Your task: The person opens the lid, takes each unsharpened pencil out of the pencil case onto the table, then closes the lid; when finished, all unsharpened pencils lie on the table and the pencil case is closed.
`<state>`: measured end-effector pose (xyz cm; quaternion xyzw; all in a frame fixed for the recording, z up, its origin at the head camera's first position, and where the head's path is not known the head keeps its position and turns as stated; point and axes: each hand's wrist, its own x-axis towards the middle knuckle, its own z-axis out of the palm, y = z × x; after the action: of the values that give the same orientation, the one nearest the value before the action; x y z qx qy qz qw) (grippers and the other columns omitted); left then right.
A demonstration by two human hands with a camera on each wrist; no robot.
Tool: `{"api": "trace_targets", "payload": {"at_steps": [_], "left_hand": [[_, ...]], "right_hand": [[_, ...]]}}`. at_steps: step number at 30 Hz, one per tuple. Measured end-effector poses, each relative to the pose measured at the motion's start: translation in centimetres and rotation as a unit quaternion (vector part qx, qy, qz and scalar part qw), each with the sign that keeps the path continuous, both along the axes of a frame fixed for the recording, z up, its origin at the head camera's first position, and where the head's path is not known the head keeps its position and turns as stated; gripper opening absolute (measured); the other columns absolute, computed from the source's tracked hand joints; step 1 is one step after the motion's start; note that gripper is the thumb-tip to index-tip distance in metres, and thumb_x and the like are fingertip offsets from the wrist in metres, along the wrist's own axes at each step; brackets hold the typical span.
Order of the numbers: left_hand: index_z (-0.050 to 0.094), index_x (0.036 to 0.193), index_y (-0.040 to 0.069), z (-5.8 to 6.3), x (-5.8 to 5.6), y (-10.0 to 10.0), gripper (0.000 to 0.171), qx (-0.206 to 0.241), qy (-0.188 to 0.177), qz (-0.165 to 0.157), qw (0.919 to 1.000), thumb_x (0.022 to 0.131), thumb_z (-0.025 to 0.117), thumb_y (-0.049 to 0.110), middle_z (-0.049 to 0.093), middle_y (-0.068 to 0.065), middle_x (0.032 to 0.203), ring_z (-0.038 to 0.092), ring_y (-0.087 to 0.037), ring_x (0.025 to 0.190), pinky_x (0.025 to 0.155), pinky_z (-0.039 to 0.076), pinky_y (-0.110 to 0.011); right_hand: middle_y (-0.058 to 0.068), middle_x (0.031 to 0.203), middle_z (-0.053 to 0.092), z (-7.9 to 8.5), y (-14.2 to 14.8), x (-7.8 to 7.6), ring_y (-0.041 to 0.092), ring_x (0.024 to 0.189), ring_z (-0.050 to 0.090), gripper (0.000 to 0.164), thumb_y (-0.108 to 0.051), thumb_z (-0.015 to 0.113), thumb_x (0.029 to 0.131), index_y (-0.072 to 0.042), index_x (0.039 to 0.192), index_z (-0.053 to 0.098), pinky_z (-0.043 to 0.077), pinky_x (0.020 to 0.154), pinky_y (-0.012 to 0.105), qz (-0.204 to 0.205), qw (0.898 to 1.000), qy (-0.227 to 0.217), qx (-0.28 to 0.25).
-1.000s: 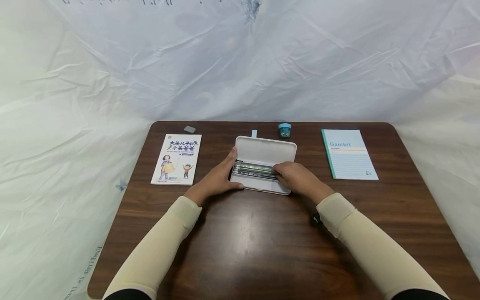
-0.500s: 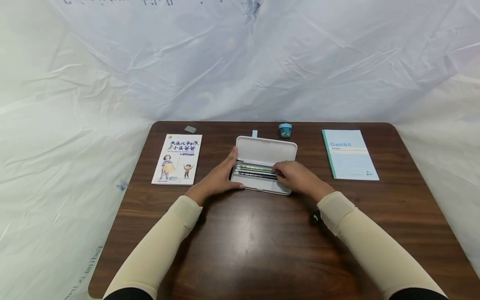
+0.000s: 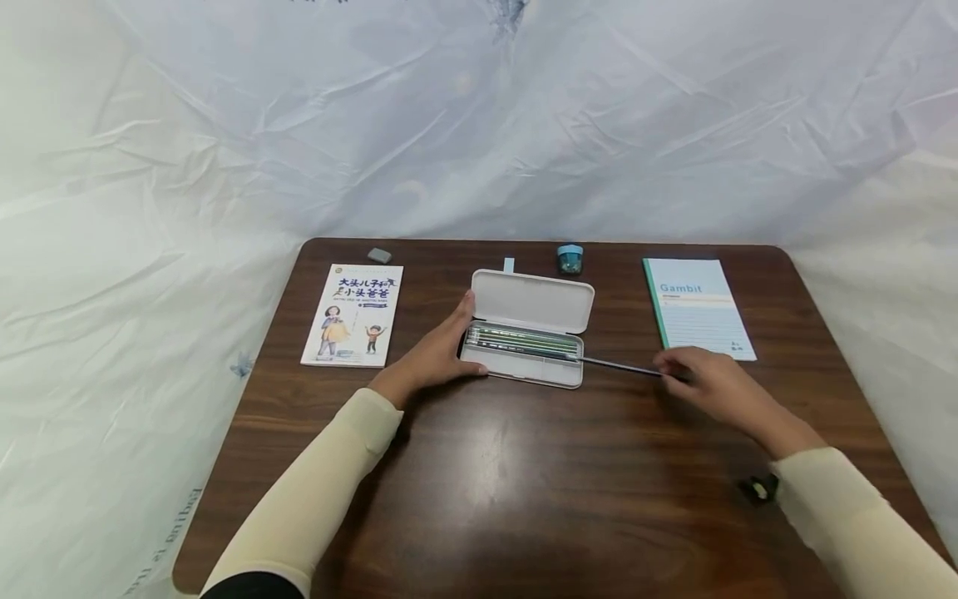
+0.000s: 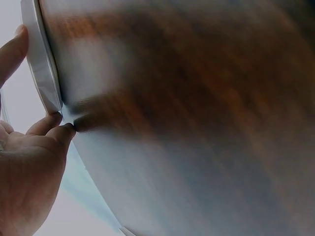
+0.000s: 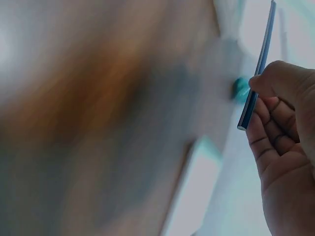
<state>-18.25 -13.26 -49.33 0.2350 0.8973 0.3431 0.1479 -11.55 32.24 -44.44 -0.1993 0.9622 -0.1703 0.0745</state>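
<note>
A white pencil case point(image 3: 524, 369) lies with its lid point(image 3: 531, 302) raised. Several pencils point(image 3: 516, 339) lie side by side in it. My left hand point(image 3: 430, 356) rests at the case's left end, its thumb on the front corner and its fingers along the side by the lid. In the left wrist view, the fingertips touch the case's edge point(image 4: 43, 61). To the right of the case, my right hand point(image 3: 714, 384) pinches the end of a dark pencil point(image 3: 617, 364) between thumb and fingers. That pencil's other end still reaches over the case's right edge.
A picture book point(image 3: 353, 316) lies on the left of the brown table point(image 3: 479, 499), with a grey eraser point(image 3: 379, 255) behind it. A small blue-lidded jar point(image 3: 570, 259) stands behind the case. A light blue notebook point(image 3: 699, 304) lies on the right, close to my right hand.
My right hand has moved from inside the case out to the right, drawing a dark pencil with it. The left hand stays at the case.
</note>
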Motion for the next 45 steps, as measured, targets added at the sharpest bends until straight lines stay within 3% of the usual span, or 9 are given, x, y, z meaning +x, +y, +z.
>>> {"api": "trace_targets", "payload": {"at_steps": [7,12,16,20,25,33,38,45], "left_hand": [[-0.010,0.179,0.014,0.3,0.0,0.0,0.135,0.001,0.003,0.004,1.0000,0.095,0.092,0.036,-0.007,-0.012,0.190,0.006,-0.026,0.177,0.142,0.022,-0.048],[-0.011,0.179,0.015,0.3,0.2,0.0,0.135,-0.003,-0.003,0.002,1.0000,0.095,0.092,0.037,-0.007,-0.012,0.190,0.006,-0.027,0.176,0.141,0.022,-0.049],[-0.012,0.179,0.016,0.3,0.2,0.0,0.134,-0.004,-0.005,0.002,1.0000,0.096,0.091,0.038,-0.008,-0.010,0.190,0.005,-0.026,0.177,0.142,0.022,-0.049],[-0.012,0.179,0.018,0.4,0.2,-0.3,0.134,-0.007,-0.006,0.010,0.9999,0.096,0.091,0.038,-0.008,-0.008,0.190,0.004,-0.024,0.177,0.142,0.021,-0.048],[-0.013,0.179,0.019,0.3,0.1,0.0,0.135,-0.009,-0.005,0.007,0.9999,0.095,0.092,0.039,-0.008,-0.009,0.190,0.004,-0.024,0.177,0.142,0.021,-0.048],[-0.013,0.179,0.017,-0.1,0.2,0.4,0.138,-0.017,-0.005,0.011,0.9998,0.094,0.093,0.038,-0.007,-0.011,0.190,0.006,-0.026,0.176,0.141,0.023,-0.048],[-0.011,0.180,0.016,-0.3,0.1,0.5,0.137,-0.014,-0.003,0.008,0.9999,0.094,0.093,0.038,-0.006,-0.011,0.190,0.008,-0.027,0.176,0.141,0.023,-0.048],[-0.011,0.180,0.018,-0.3,0.1,0.4,0.136,-0.011,-0.007,0.014,0.9998,0.095,0.093,0.038,-0.008,-0.007,0.190,0.008,-0.026,0.176,0.142,0.023,-0.048]], "right_hand": [[0.012,0.108,0.078,-2.0,4.3,2.4,0.030,0.098,0.077,0.023,-0.004,0.085,0.096,-0.002,0.117,0.077,0.064,0.081,0.053,-0.012,1.000,-0.006,0.026],[0.012,0.108,0.079,-3.1,4.8,2.8,0.030,0.099,0.077,0.021,-0.003,0.084,0.096,-0.001,0.116,0.077,0.065,0.082,0.053,-0.011,1.000,-0.014,0.019],[0.015,0.109,0.079,-2.8,4.5,2.4,0.035,0.102,0.078,0.023,-0.004,0.084,0.096,0.001,0.118,0.076,0.065,0.086,0.058,-0.015,1.000,-0.005,0.019],[0.018,0.118,0.080,-1.2,2.3,0.7,0.040,0.111,0.077,0.028,-0.011,0.082,0.101,0.000,0.125,0.076,0.063,0.092,0.063,-0.009,1.000,0.002,-0.002],[0.018,0.127,0.080,0.3,-3.0,-1.9,0.038,0.119,0.077,0.029,-0.014,0.077,0.107,-0.002,0.133,0.076,0.062,0.098,0.062,0.024,0.999,0.000,-0.047],[0.015,0.128,0.080,-0.5,-11.1,-5.7,0.030,0.116,0.076,0.031,-0.017,0.072,0.110,-0.003,0.137,0.075,0.064,0.098,0.054,0.072,0.997,-0.019,-0.038],[0.015,0.125,0.079,-1.5,-12.9,-6.7,0.030,0.117,0.075,0.027,-0.014,0.072,0.110,-0.001,0.134,0.076,0.064,0.098,0.052,0.099,0.995,-0.015,-0.010],[0.020,0.126,0.079,-1.6,-13.9,-6.7,0.035,0.121,0.075,0.031,-0.011,0.074,0.108,0.003,0.135,0.075,0.063,0.102,0.053,0.113,0.993,-0.002,0.015]]}}
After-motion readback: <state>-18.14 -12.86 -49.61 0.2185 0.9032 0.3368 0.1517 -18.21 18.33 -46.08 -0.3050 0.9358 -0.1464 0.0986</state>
